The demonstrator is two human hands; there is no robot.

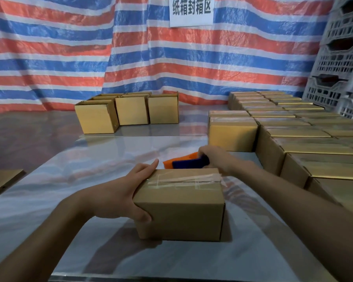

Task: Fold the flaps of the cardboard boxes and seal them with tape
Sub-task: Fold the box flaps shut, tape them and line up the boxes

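A small brown cardboard box (183,212) stands on the table in front of me, its flaps down and clear tape (183,181) lying along the top seam. My left hand (128,192) holds the box's left end, thumb on the front face and fingers along the top edge. Just behind the box, my right hand (214,157) grips a tape dispenser (189,162) with a dark blue handle and an orange body, partly hidden by the box.
Rows of taped boxes (306,139) fill the right side of the glossy table (90,159). Several boxes (130,110) stand at the back centre. Flat cardboard (2,182) lies at the left edge. Grey plastic crates (342,64) are stacked at the far right.
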